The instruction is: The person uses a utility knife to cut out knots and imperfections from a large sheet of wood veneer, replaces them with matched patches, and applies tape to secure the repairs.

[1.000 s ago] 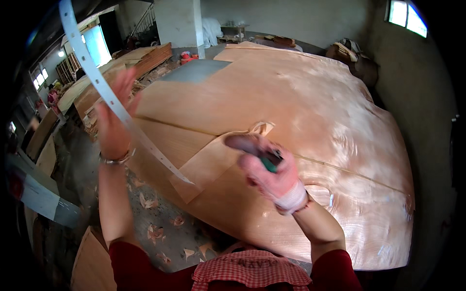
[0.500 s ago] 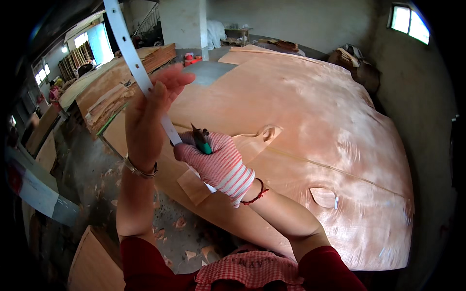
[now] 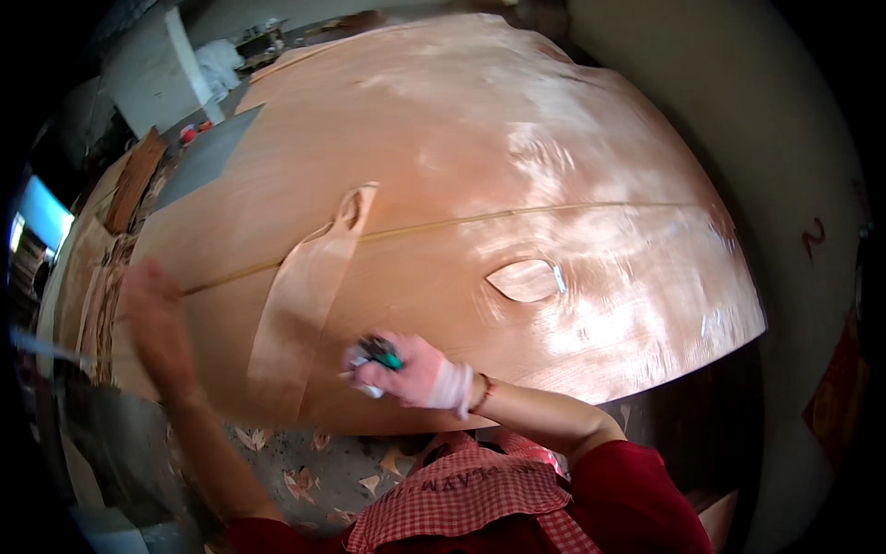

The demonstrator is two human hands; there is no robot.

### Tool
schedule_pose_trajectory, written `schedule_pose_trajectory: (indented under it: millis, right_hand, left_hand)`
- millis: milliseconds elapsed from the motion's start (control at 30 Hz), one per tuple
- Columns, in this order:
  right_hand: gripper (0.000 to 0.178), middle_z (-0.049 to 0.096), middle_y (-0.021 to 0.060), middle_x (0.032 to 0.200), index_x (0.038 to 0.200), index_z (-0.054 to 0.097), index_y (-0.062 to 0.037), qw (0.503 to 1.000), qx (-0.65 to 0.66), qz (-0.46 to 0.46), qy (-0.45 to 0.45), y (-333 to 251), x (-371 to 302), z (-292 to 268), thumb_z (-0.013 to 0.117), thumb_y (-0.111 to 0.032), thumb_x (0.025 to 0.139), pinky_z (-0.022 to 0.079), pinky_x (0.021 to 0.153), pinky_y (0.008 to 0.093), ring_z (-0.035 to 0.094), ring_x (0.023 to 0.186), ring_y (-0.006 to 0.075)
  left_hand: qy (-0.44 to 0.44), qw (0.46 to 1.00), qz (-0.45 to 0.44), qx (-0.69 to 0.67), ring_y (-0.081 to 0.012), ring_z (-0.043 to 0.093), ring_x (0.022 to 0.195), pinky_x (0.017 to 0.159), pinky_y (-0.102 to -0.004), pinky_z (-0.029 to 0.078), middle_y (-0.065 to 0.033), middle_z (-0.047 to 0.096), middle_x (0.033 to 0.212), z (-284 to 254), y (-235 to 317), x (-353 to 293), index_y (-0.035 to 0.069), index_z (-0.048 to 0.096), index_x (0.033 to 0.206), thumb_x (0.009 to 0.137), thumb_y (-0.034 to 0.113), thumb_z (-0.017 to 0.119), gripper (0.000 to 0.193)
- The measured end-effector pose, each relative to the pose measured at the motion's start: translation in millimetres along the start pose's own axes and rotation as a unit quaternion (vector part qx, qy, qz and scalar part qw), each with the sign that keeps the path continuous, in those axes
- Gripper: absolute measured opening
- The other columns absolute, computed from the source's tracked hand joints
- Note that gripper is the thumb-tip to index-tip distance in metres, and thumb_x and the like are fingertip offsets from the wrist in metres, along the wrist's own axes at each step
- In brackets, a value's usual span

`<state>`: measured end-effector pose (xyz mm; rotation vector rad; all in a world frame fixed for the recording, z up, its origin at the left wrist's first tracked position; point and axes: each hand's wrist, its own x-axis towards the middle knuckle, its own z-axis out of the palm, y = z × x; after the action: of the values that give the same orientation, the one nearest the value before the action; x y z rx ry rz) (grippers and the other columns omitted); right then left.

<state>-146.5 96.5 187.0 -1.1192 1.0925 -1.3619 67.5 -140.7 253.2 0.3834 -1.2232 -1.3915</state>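
At the lower edge sits the person's red checked apron (image 3: 461, 489), a red sleeve (image 3: 628, 485) to its right; beyond it, curled wood scraps (image 3: 300, 482) lie on the dark floor (image 3: 341, 454) along the near edge of a large veneer sheet (image 3: 443, 157); the right hand (image 3: 397, 369), in a pink and white glove with a red bracelet (image 3: 479, 394) at the wrist, is above the sheet near that near edge, its fingers closed round a green-handled tool (image 3: 391, 361) whose dark end points left; something pale shows under those fingers, too blurred to name; the left hand (image 3: 159, 319), bare and blurred, is raised over the sheet's left edge, and I cannot tell how far its fingers are spread or whether they have hold of anything; a pale blurred band (image 3: 55, 347) shows just left of it; between the hands a loose veneer strip (image 3: 300, 300) lies on the sheet, its far end folded up and crossing a thin dark seam (image 3: 461, 221) that runs from the left edge towards the right edge; nearer the right edge is a leaf-shaped outline (image 3: 526, 281), patch or hole I cannot tell; at the sheet's far left corner lies a grey rectangle (image 3: 208, 159); past the left edge are stacked veneers (image 3: 92, 263), and farther off a white plastic bundle (image 3: 219, 66) beside a pale pillar (image 3: 152, 83)
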Motion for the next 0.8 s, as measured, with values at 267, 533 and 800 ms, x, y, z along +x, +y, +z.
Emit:
schedule_pose_trajectory:
  millis: [267,533,800]
  right_hand:
    - [0.044,0.061,0.0108,0.09,0.126,0.044,-0.0136,0.966,-0.205,0.115,0.107,15.8,-108.0,-89.0,0.057,-0.015,0.083,0.048,0.067,0.0297,0.061,0.081,0.0184]
    - [0.017,0.055,0.0023,0.059,0.086,0.062,-0.0016,0.864,-0.093,0.349,0.35,31.1,-178.9,-177.4,0.061,-0.018,0.083,0.04,0.046,0.0241,0.048,0.05,0.0072]
    - [0.012,0.052,0.001,0.054,0.085,0.062,-0.0037,0.851,-0.033,0.326,0.411,36.0,-159.2,-232.9,0.059,-0.016,0.083,0.033,0.038,0.0237,0.041,0.041,0.007]
  left_hand:
    - [-0.412,0.838,-0.35,0.079,-0.0092,0.056,0.076,0.068,-0.0235,0.048,-0.0057,0.06,0.084,170.1,-160.7,-195.0,-0.001,0.055,0.098,0.081,0.005,0.059,0.019]
    - [-0.454,0.84,0.013,0.298,-0.0237,0.058,0.086,0.076,-0.0317,0.046,-0.0138,0.059,0.09,264.8,-278.5,-193.5,-0.003,0.056,0.093,0.082,0.004,0.052,0.014]
    - [-0.462,0.741,0.148,0.465,-0.0288,0.047,0.105,0.091,-0.0356,0.039,-0.0146,0.051,0.11,280.9,-347.6,-187.3,-0.004,0.055,0.101,0.078,0.0,0.046,0.025]
